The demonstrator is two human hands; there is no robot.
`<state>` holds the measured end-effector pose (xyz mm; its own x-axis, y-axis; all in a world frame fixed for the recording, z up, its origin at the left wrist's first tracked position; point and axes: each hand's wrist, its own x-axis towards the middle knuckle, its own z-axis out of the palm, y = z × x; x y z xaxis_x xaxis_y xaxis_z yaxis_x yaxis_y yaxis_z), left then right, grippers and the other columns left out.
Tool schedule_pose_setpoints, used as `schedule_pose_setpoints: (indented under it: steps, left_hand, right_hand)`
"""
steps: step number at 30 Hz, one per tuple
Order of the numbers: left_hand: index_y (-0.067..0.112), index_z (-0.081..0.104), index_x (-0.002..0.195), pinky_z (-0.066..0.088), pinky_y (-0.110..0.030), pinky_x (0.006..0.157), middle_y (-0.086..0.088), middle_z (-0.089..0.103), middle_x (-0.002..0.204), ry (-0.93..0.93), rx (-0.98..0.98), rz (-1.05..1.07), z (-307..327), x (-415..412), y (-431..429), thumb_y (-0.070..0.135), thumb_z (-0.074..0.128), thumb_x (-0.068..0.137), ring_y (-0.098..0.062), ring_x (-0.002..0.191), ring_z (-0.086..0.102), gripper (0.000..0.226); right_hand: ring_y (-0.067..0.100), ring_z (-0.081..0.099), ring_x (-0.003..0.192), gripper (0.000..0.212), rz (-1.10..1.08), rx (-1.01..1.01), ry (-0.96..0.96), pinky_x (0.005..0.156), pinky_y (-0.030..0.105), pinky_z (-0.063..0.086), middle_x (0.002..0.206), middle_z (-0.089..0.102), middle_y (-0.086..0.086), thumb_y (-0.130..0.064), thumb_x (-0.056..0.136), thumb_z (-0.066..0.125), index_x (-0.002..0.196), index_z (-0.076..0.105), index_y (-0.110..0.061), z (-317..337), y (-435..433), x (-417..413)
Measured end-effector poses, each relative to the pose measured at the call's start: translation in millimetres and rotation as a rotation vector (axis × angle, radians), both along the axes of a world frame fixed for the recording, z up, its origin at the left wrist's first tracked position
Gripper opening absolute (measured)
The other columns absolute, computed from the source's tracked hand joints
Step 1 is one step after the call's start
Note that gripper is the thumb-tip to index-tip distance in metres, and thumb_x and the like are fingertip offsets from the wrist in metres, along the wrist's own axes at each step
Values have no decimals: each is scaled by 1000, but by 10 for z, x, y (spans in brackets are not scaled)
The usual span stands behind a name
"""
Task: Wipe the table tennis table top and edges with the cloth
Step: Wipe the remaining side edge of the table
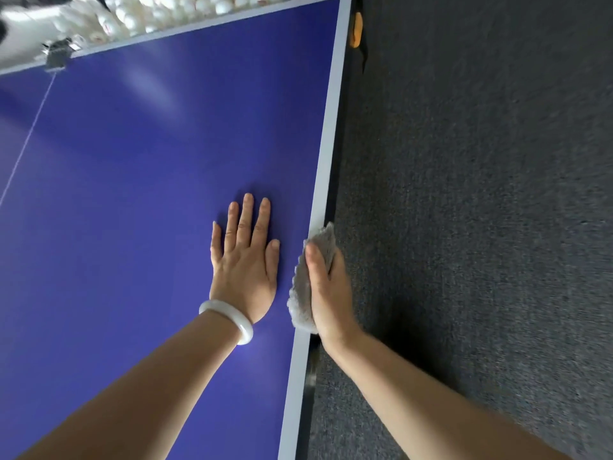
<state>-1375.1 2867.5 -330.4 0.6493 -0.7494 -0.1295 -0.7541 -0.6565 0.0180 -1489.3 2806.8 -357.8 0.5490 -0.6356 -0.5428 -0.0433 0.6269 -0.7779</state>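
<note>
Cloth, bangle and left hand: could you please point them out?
cloth (301,287), head view, its fluffy left edge.
bangle (229,310), head view, its outer band.
left hand (245,267), head view, its back.

- A heap of white balls (172,11), some marked in red, lies along the top.
- Dark grey carpet floor (481,194) fills the right side.
- A blurred orange object (357,29) sits top right.
- A black clamp (58,54), top left.
- A smooth white bangle (229,318).
</note>
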Motion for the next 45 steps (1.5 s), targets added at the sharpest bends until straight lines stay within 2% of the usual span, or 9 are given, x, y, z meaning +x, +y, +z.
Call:
schedule_pose_setpoints:
  steps: [5, 9, 16, 24, 31, 35, 40, 43, 45]
  left_hand:
    - [24, 0, 157, -5, -41, 123, 4, -6, 165, -17, 13, 17, -10, -7, -10, 39, 7, 100, -17, 152, -8, 59]
    - [22, -2, 156, -7, -39, 123, 2, -6, 165, 14, 6, 17, -7, -140, 95, 35, 11, 104, -19, 151, -9, 55]
    - [21, 1, 155, -4, -39, 123, 6, -7, 164, 132, -34, 16, 85, -770, 905, 47, 4, 97, -11, 150, -14, 64]
    - [21, -1, 155, -6, -36, 123, 6, -8, 163, 36, -17, 85, 68, -1070, 1078, 44, -2, 94, -10, 150, -13, 65]
    - [23, 1, 157, -6, -34, 123, 7, -7, 163, 47, -44, 79, 73, -1073, 1099, 42, 1, 95, -8, 150, -13, 65]
    - [24, 0, 157, -6, -35, 123, 7, -8, 164, 51, -53, 77, 69, -1068, 1108, 37, 8, 99, -7, 149, -15, 61]
    - [23, 2, 158, -5, -36, 123, 5, -6, 165, 34, -73, 77, 34, -1051, 1126, 30, 18, 106, -9, 150, -12, 55]
    - [23, 3, 158, -5, -35, 123, 4, -4, 165, 29, -83, 71, 33, -1053, 1123, 29, 21, 106, -11, 151, -10, 55]
    - [22, 5, 157, -5, -35, 123, 4, -2, 165, 32, -89, 76, 36, -1057, 1121, 28, 22, 106, -11, 151, -8, 54]
  right_hand:
    - [6, 67, 88, 59, 163, 33, 33, 78, 22, 53, 99, 70, -4, -61, 76, 58, 121, 52, -23, -52, 489, -433]
    - [14, 65, 102, 66, 220, 47, 34, 94, 39, 52, 112, 66, 2, -65, 75, 57, 125, 48, -23, -124, 444, -419]
    - [15, 66, 102, 61, 225, 67, -4, 97, 43, 52, 113, 66, 2, -60, 84, 63, 125, 46, -18, -153, 442, -429]
    - [-2, 63, 102, 42, 227, 76, -33, 89, 15, 48, 116, 64, -2, -44, 94, 60, 126, 47, -21, -27, 1049, -875]
    - [12, 65, 108, 62, 215, 136, -107, 95, 24, 50, 117, 67, 6, -54, 79, 61, 124, 51, -13, -74, 1131, -961]
    - [2, 67, 97, 50, 123, 112, -106, 79, 13, 49, 112, 69, 0, -56, 83, 61, 116, 54, -19, -129, 1003, -772]
    - [-3, 64, 100, 12, -91, 23, -80, 87, 17, 45, 110, 66, -13, -43, 100, 49, 109, 55, -35, -200, 1214, -691]
    - [-29, 45, 111, 29, -115, 41, -114, 91, -3, 32, 125, 46, -35, -45, 99, 42, 128, 38, -45, -166, 1607, -933]
    - [-27, 36, 123, 43, -89, 87, -93, 97, -4, 25, 130, 39, -37, -53, 91, 38, 132, 32, -44, -174, 1924, -1151]
